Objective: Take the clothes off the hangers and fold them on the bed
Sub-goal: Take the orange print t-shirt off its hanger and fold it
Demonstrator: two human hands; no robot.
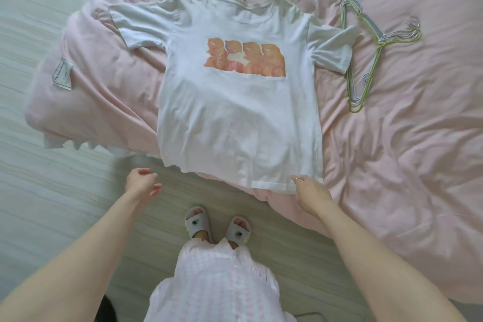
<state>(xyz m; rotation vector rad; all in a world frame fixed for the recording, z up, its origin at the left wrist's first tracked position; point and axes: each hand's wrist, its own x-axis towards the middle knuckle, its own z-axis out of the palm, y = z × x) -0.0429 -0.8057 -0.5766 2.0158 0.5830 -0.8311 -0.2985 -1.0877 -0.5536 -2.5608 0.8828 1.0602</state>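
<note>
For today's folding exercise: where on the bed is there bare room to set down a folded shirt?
Bare pink duvet lies right of the T-shirt, below the hangers; another patch sits left, between shirt and label. The shirt's right sleeve, touching the hangers, is crowded.

- White sewn-on label [62, 74] at the corner of the pink duvet [109, 91] carries printed lines, too small and blurred to read
- T-shirt [235, 112] print shows no lettering

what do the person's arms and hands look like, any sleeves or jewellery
Both forearms are bare, with no sleeves, watch or bracelet in view. The right hand wears a thin silver-coloured ring on one finger. The left hand shows no ring or other jewellery. Neither hand wears a glove.
</note>
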